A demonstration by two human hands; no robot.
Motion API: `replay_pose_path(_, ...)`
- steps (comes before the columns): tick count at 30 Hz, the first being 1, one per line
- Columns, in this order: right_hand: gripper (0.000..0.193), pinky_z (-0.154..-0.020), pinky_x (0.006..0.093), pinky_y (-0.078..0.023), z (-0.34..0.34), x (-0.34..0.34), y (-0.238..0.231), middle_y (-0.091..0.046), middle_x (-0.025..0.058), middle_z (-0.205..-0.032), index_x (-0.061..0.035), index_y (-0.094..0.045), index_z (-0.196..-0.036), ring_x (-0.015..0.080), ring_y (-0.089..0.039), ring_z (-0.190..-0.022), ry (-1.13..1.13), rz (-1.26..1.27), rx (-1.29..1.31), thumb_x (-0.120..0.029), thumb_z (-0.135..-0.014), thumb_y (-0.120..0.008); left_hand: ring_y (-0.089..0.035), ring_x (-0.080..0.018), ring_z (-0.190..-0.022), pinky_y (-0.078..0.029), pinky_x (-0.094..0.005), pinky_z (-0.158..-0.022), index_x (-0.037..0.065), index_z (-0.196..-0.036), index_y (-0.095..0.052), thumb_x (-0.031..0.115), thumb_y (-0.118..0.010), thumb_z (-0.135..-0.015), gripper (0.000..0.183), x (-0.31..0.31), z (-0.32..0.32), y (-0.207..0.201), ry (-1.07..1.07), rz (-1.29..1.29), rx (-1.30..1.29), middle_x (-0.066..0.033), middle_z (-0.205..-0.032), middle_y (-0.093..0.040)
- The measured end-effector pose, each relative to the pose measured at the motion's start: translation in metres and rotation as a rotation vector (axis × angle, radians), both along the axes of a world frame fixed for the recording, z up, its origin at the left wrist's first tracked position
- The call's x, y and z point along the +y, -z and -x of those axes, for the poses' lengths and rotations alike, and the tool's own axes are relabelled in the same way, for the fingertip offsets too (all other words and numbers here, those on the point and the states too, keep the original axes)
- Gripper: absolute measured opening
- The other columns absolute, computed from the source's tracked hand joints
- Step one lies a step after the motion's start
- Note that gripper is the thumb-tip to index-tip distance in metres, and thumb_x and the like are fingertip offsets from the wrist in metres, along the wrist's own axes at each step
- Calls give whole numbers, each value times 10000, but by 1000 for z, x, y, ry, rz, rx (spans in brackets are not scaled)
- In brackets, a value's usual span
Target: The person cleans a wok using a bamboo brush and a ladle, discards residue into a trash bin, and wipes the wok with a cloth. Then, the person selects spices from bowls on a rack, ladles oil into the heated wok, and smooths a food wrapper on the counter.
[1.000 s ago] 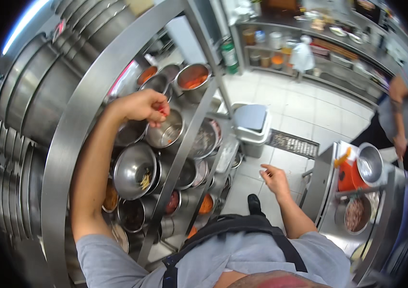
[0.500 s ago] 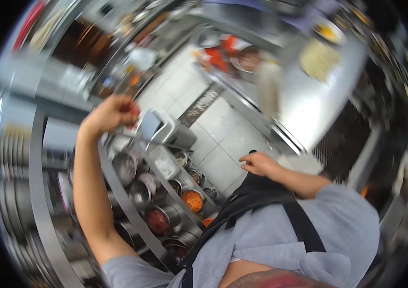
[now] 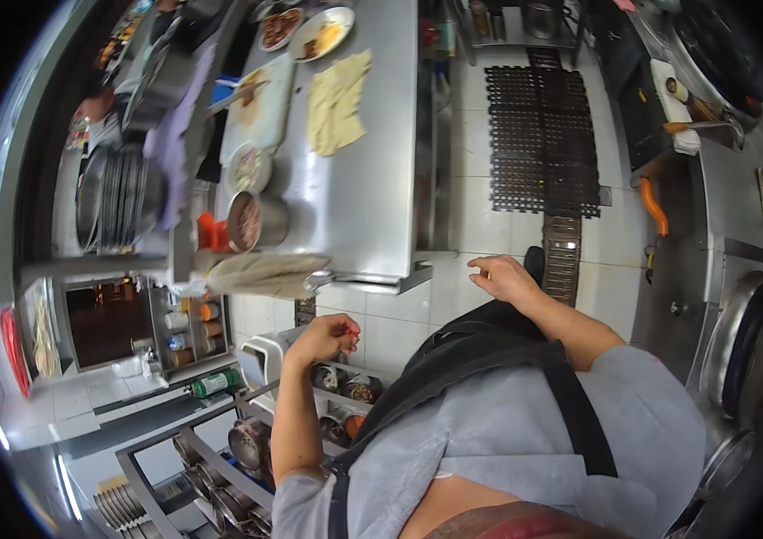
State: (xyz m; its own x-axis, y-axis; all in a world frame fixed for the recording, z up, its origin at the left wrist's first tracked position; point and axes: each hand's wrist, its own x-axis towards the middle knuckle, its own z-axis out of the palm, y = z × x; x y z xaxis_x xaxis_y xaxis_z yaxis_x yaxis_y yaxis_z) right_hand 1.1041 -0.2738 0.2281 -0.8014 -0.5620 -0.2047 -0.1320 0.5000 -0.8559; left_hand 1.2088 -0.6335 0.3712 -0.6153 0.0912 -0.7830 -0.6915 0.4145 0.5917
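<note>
My left hand is raised beside the end of the steel worktable, above a shelf of steel containers. Its fingers are curled together around a small red piece, whose kind I cannot make out. Low in front of my black apron, my right hand hangs with its fingers loosely stretched and nothing in them. A beige cloth drapes over the table's near edge. Close behind it stands a steel pot of reddish-brown food, next to a bowl of pale chopped food.
A yellow cloth, a cutting board and a plate with food scraps lie farther along the worktable. A black rubber mat covers part of the tiled floor. Cooking equipment lines the right; steel containers fill the lower-left shelves.
My view has swung to the right, away from the shelves and toward the worktable and floor mat. My left hand has come down and inward, still curled; my right stays low.
</note>
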Motion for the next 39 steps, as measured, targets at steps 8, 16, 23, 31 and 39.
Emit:
replay_pose_path(8,317,-662,368,-522,68,240,71,-679,151,-771,-42,-659,-1094,263,-657,-654,716,-126,-126,-226,-836,-660,-622,-147,-707,-518,-279,-626,12,-934,-570,-28,-622,-840,114,127,187,102,119,-40,46,-56,-780,-629)
replay_pose_path(16,322,-554,319,-494,82,344,71,-608,88,-663,-69,-653,-1138,149,-596,-520,982,-222,-323,-220,-853,-645,-630,-152,-727,-523,-254,-656,-4,-954,-563,31,-651,-859,135,206,329,192,-14,-58,99,-58,-838,-618)
replay_pose_path(23,334,-517,304,-475,77,335,143,-626,76,-684,-81,-643,-1158,149,-592,-487,841,-378,-468,-220,-855,-653,-643,-192,-692,-550,-272,-638,-6,-941,-546,-61,-593,-851,115,193,459,294,-488,-138,150,-95,-828,-617)
replay_pose_path(31,328,-480,298,-464,112,353,186,-613,87,-679,-47,-638,-1148,149,-585,-491,878,-403,-823,-190,-852,-636,-664,-221,-811,-553,-338,-696,61,-953,-597,48,-579,-878,78,36,590,464,-1080,216,660,-108,-854,-643)
replay_pose_path(39,345,-465,264,-452,239,338,193,-613,79,-683,-8,-628,-1149,128,-564,-507,835,-384,-883,-194,-859,-633,-660,-319,-866,-532,-421,-726,46,-913,-658,281,-491,-917,288,-26,648,532,-511,1381,-6,-171,-904,-670)
